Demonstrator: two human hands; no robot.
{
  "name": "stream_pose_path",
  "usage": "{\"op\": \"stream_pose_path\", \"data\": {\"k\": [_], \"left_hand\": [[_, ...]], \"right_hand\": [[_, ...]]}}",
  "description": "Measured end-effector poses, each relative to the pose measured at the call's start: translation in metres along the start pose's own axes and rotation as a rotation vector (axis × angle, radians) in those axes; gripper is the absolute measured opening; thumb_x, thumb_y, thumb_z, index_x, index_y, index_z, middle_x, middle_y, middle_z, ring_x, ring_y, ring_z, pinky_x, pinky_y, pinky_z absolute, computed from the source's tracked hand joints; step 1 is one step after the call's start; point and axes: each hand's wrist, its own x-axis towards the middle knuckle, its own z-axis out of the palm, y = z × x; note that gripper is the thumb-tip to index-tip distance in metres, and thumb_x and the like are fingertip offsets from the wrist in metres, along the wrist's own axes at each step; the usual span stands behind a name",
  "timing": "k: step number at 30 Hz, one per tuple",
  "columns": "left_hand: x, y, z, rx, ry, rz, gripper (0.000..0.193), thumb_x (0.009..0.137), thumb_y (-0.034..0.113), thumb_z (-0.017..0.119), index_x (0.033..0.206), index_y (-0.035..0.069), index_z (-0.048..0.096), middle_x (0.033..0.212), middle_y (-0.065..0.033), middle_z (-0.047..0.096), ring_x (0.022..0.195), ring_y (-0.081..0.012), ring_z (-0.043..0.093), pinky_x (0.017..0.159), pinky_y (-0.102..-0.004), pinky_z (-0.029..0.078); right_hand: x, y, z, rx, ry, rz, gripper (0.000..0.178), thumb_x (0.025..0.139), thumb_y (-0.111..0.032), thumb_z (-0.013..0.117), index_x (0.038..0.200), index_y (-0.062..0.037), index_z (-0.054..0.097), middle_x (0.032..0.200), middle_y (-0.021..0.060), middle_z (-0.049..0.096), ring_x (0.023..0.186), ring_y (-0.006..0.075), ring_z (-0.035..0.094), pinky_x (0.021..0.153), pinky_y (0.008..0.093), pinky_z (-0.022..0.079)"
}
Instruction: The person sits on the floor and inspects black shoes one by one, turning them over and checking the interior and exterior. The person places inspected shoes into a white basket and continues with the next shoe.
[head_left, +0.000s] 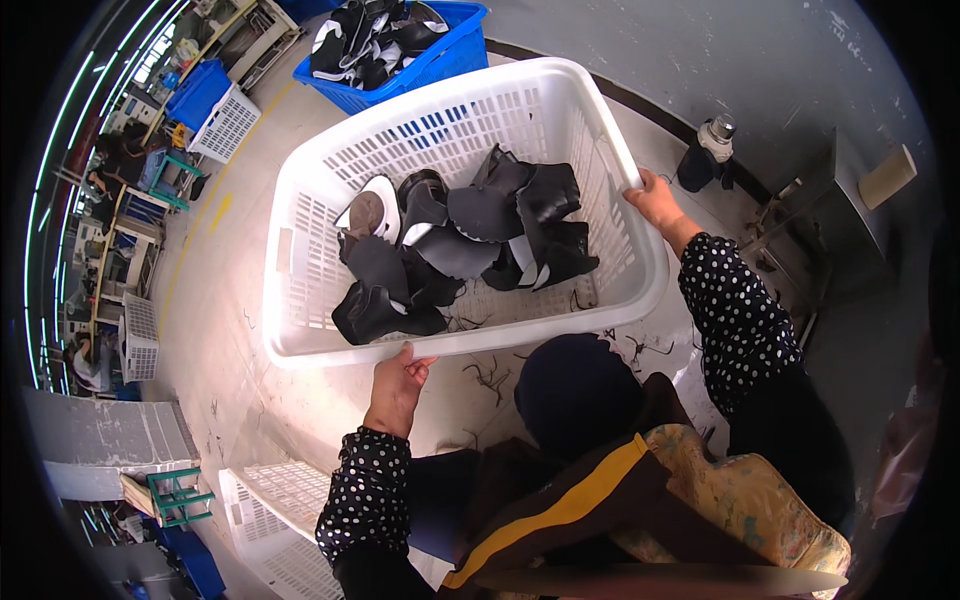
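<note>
A single wide fisheye view is given, taken from the wearer's head and aimed steeply down at the floor. The white basket [300, 250] is seen close below, filling the middle, with both forearms entering from the lower edge. Straight lines are bent toward the dark rim, where distant workstations are squeezed small at left.

Shoe pieces [470, 240] inside basket [310, 260]
</note>
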Motion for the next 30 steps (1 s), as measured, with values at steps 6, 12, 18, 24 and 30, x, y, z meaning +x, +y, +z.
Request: {"op": "stream_pose_path", "data": {"k": [6,12,18,24,30], "left_hand": [[0.038,0.022,-0.035,0.102,-0.061,0.040,0.018,0.109,0.015,0.057,0.110,-0.002,0.063,0.100,-0.0119,0.069,0.090,-0.0237,0.069,0.073,-0.0284,0.053],[0.062,0.021,-0.060,0.168,-0.155,0.028,0.023,0.108,0.018,0.059,0.112,-0.005,0.063,0.102,-0.0142,0.071,0.091,-0.0231,0.071,0.074,-0.0292,0.052],[0.078,0.019,-0.053,0.128,-0.193,0.075,0.027,0.108,0.020,0.060,0.113,-0.007,0.062,0.102,-0.0145,0.072,0.090,-0.0229,0.070,0.077,-0.0311,0.052],[0.087,0.012,-0.046,0.114,-0.173,0.105,0.026,0.107,0.018,0.061,0.111,-0.007,0.063,0.101,-0.0138,0.071,0.089,-0.0212,0.070,0.076,-0.0303,0.052],[0.097,0.008,-0.044,0.100,-0.161,0.139,0.024,0.105,0.018,0.063,0.110,-0.005,0.060,0.100,-0.0136,0.071,0.085,-0.0206,0.071,0.071,-0.0299,0.052]], "right_hand": [[-0.044,0.022,0.047,0.131,0.085,0.073,0.055,0.088,-0.017,0.070,0.138,0.0029,0.061,0.116,0.0185,0.072,0.103,0.0271,0.071,0.096,0.0386,0.054],[-0.078,0.029,0.062,0.140,0.144,0.104,0.052,0.088,-0.014,0.069,0.137,0.0029,0.061,0.114,0.0144,0.072,0.099,0.0217,0.069,0.092,0.0357,0.054],[-0.056,0.039,0.069,0.104,0.157,0.070,0.052,0.089,-0.013,0.068,0.137,0.0045,0.060,0.113,0.0135,0.072,0.098,0.0214,0.068,0.091,0.0349,0.054],[-0.045,0.054,0.072,0.210,0.109,0.092,0.051,0.089,-0.012,0.067,0.136,0.0052,0.060,0.111,0.0124,0.072,0.095,0.0200,0.068,0.089,0.0344,0.055],[-0.034,0.071,0.078,0.199,0.121,0.096,0.049,0.089,-0.012,0.066,0.135,0.0053,0.061,0.108,0.0105,0.071,0.093,0.0182,0.067,0.086,0.0337,0.054]]}}
